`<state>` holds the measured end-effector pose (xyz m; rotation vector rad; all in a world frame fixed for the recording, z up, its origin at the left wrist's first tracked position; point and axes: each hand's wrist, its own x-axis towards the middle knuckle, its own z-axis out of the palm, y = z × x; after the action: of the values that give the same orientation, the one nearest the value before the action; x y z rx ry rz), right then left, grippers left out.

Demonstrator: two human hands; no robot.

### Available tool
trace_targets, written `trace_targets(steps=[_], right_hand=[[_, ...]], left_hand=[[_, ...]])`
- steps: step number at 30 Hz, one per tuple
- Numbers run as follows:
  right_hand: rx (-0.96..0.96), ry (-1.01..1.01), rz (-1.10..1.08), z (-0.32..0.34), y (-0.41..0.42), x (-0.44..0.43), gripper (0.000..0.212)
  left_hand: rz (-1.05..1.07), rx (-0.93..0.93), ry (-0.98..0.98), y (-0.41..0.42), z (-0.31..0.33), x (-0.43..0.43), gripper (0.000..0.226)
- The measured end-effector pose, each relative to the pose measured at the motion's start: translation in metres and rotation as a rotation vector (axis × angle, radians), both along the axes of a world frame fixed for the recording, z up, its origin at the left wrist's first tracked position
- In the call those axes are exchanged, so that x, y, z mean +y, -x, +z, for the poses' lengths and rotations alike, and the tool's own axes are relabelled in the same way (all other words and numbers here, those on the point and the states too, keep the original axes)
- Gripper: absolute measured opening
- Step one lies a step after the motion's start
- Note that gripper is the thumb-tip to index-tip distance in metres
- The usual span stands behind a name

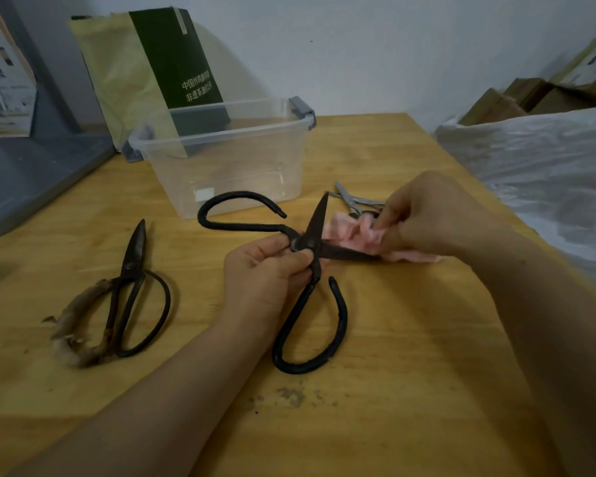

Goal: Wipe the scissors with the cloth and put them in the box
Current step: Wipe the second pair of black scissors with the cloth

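Large black iron scissors (312,297) are spread wide open over the middle of the wooden table (410,390). My left hand (265,273) grips them at the pivot. My right hand (424,215) pinches a crumpled pink cloth (351,235) against the blade that points right. The other blade points up toward the clear plastic box (227,156), which stands behind with nothing inside. A second pair of dark scissors (135,290), shut, with one handle wrapped in frayed material, lies at the left. Small silver scissors (355,201) lie behind the cloth, partly hidden.
A dark green carton (176,60) and a yellowish bag (117,77) lean on the wall behind the box. A grey lid or tray (31,180) lies at the left. White plastic sheeting (547,166) and cardboard boxes (530,94) are at the right. Dirt specks (289,395) mark the table's near part.
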<state>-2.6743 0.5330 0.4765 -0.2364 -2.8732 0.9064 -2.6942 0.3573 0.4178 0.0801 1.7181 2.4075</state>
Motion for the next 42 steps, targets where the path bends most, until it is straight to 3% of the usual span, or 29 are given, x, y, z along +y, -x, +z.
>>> trace_targets(steps=[2,4,8,11,14,18,24,26,30,38,42], right_hand=[[0.082,0.154,0.03,0.001,-0.002,-0.006,0.02],[0.002,0.26,0.129,-0.002,-0.003,-0.017,0.01],[-0.026,0.075,0.07,-0.009,0.003,-0.013,0.004],[0.139,0.073,-0.049,-0.01,0.006,-0.007,0.018],[0.229,0.327,-0.154,-0.011,0.008,-0.007,0.016],[0.003,0.896,-0.224,-0.017,0.009,-0.01,0.012],[-0.309,1.131,-0.042,-0.022,0.011,-0.021,0.012],[-0.35,1.119,0.087,-0.023,0.01,-0.023,0.018],[-0.202,0.858,0.19,-0.03,0.01,-0.026,0.03],[-0.083,1.011,0.114,-0.029,0.012,-0.025,0.014],[-0.018,1.018,0.045,-0.027,0.011,-0.024,0.022]], left_hand=[[-0.003,0.0,-0.006,0.0,0.0,0.0,0.013],[-0.014,0.014,0.004,0.0,0.0,0.0,0.014],[-0.013,0.044,0.014,-0.002,0.002,-0.001,0.017],[0.092,0.04,-0.038,0.003,0.007,-0.003,0.013],[0.163,0.07,-0.12,0.007,0.015,-0.006,0.016],[0.204,0.093,-0.191,0.009,0.022,-0.005,0.018],[0.206,0.065,-0.169,0.012,0.021,0.0,0.018],[0.207,0.056,-0.177,0.013,0.022,0.0,0.017],[0.166,0.101,-0.205,0.011,0.025,0.0,0.021],[0.127,0.209,-0.078,0.015,0.022,-0.007,0.021],[0.184,0.178,0.011,0.016,0.018,-0.009,0.026]])
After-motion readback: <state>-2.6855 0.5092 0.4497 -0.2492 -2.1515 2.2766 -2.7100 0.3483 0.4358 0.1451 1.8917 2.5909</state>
